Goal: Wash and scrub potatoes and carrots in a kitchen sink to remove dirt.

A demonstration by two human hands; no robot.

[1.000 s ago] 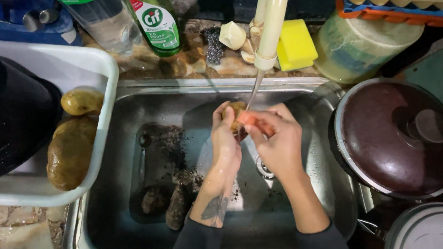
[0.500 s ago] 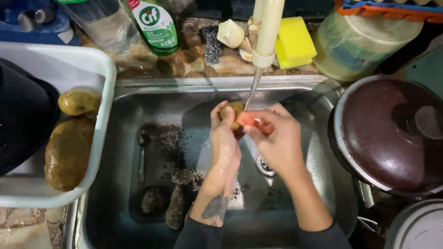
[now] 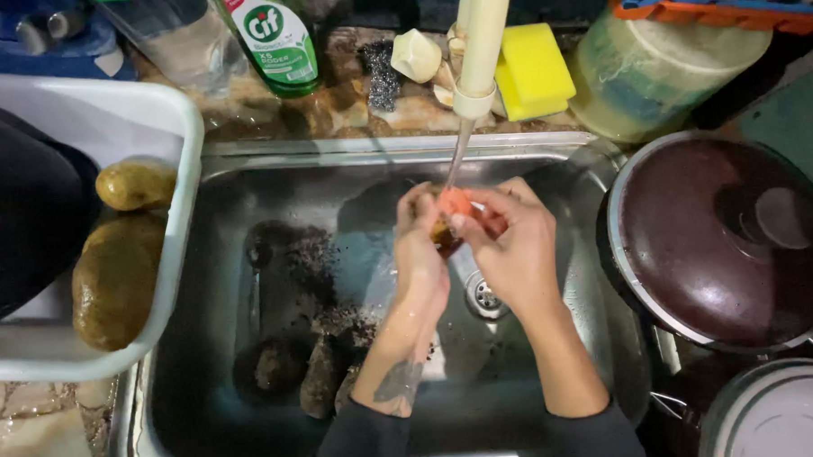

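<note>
Where the dark sleeves enter at the bottom edge of the frame, two bare forearms reach up over a stainless steel sink [image 3: 270, 184] that fills the middle of the picture. Low in its basin, left of centre, lie three or four dark, muddy tubers [image 3: 320, 377] amid scattered soil, and a round metal drain [image 3: 485, 295] sits just below the hands. At centre frame the left hand [image 3: 418, 255] and right hand [image 3: 515, 247] meet, fingers curled and pressed around a small brownish potato [image 3: 445, 234]; a pinkish-orange scrubbing piece [image 3: 457, 202] is pinched at the right thumb and fingertips against it. A thin stream of water falls onto them from a cream plastic tap spout [image 3: 481, 37] at top centre.

On the left edge, a white rectangular plastic tub [image 3: 178, 263] holds two washed yellow-brown potatoes [image 3: 115, 279], one large and one smaller above it, beside something large and black. On the right edge sits a dark maroon round pot lid [image 3: 722, 240] with a metal rim, and a pale round container shows at the lower right corner.

Along the top of the frame, behind the sink, stand a green-labelled detergent bottle [image 3: 274, 35], a yellow sponge [image 3: 532, 71], a dark scouring pad [image 3: 383, 72], a pale soap lump [image 3: 416, 55] and a translucent plastic tub [image 3: 662, 71].
</note>
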